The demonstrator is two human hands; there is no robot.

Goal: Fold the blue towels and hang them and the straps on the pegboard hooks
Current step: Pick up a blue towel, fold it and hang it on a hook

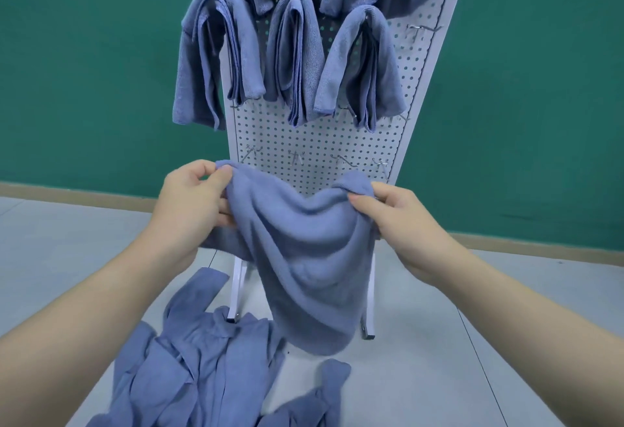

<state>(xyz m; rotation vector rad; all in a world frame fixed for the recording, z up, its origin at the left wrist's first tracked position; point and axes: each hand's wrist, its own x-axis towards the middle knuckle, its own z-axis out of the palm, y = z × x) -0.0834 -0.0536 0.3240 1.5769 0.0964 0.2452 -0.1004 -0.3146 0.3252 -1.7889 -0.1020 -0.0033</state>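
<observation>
Left hand [194, 197] and right hand [396, 217] each pinch a top corner of blue towel [304, 257], hanging before pegboard [304, 142].

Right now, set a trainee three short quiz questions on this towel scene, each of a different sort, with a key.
1. True or false: both hands grip the blue towel by its upper edge.
2. Fill in: the pile of unfolded towels lies on the ____.
3. Multiple choice: the row of hooks just above the held towel is (A) bare (B) hung with towels (C) hidden.

Key: 1 true. 2 floor. 3 A; the folded towels hang higher on the pegboard.
</observation>
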